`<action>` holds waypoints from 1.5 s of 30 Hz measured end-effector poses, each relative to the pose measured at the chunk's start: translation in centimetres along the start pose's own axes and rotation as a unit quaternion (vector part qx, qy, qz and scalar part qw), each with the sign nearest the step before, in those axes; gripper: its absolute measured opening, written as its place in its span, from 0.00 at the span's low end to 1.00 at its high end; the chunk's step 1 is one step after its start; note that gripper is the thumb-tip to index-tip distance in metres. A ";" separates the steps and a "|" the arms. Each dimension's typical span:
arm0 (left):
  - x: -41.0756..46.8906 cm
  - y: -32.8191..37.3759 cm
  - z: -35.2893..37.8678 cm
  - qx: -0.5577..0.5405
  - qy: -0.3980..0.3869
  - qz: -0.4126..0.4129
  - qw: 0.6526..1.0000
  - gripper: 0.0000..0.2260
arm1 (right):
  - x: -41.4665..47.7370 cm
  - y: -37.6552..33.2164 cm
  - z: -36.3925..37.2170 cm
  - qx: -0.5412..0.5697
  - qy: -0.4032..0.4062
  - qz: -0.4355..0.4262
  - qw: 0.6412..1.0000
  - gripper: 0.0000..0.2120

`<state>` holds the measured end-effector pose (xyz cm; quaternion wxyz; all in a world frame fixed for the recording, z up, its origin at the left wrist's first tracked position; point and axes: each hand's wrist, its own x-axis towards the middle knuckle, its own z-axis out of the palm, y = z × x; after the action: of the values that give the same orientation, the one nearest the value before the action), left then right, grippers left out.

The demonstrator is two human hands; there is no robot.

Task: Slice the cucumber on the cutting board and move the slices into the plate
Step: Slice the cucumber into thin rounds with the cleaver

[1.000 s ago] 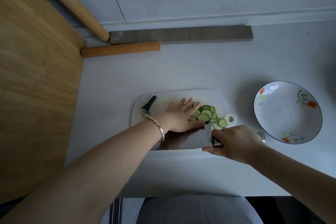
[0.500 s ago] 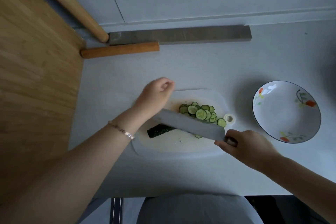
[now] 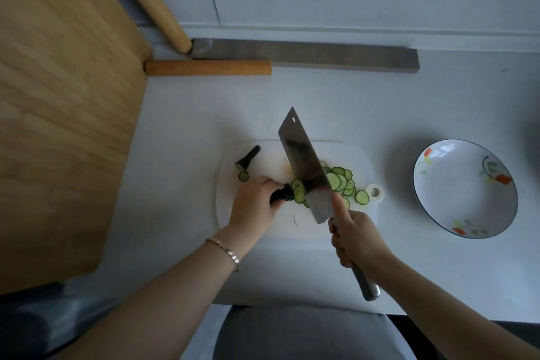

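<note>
Though dim, countertop (image 3: 321, 102) under cutting board (image 3: 271, 158)

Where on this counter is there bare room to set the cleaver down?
Widest patch: counter behind the cutting board, up to the orange rolling pin and grey bar. Narrower strips: between board and plate, and left of the board toward the wooden panel. The board's right half is crowded with slices and the cleaver.

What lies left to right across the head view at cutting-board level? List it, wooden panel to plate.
Wooden panel → cut-off cucumber end → left hand, gripping the cucumber stub → cleaver → lone slice → board's hanging hole → plate. The sliced pile straddles the cleaver, so it is omitted.
</note>
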<state>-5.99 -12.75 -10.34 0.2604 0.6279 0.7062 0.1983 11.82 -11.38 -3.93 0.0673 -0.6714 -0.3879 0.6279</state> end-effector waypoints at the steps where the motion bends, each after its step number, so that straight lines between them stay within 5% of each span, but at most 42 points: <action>1: 0.0 0.0 0.2 -0.028 0.007 -0.022 0.999 0.11 | 0.0 0.0 0.3 -0.004 0.000 -0.001 1.000 0.27; 6: -0.1 -0.2 0.9 -0.133 0.035 -0.109 0.984 0.08 | 0.0 -0.1 1.4 -0.028 0.012 -0.015 0.999 0.27; 26: -0.3 -0.6 1.6 -0.130 0.056 -0.089 0.986 0.07 | 1.3 1.5 3.2 -0.148 0.062 -0.083 0.984 0.26; 36: -1.3 -0.5 1.6 -0.056 0.092 -0.080 0.991 0.09 | 2.7 2.7 4.4 -0.077 0.070 -0.048 0.993 0.28; 40: -1.3 -0.2 1.7 -0.129 0.088 -0.095 0.983 0.10 | 2.3 1.8 2.9 0.013 0.031 -0.011 0.999 0.27; 45: -0.5 0.5 2.0 -0.133 0.066 -0.093 0.985 0.08 | 1.4 0.9 1.7 -0.004 0.035 -0.033 0.999 0.26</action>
<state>-4.34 -13.27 -11.56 0.3120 0.5046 0.7445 0.3063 10.54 -11.86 -5.86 0.0986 -0.6805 -0.4097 0.5995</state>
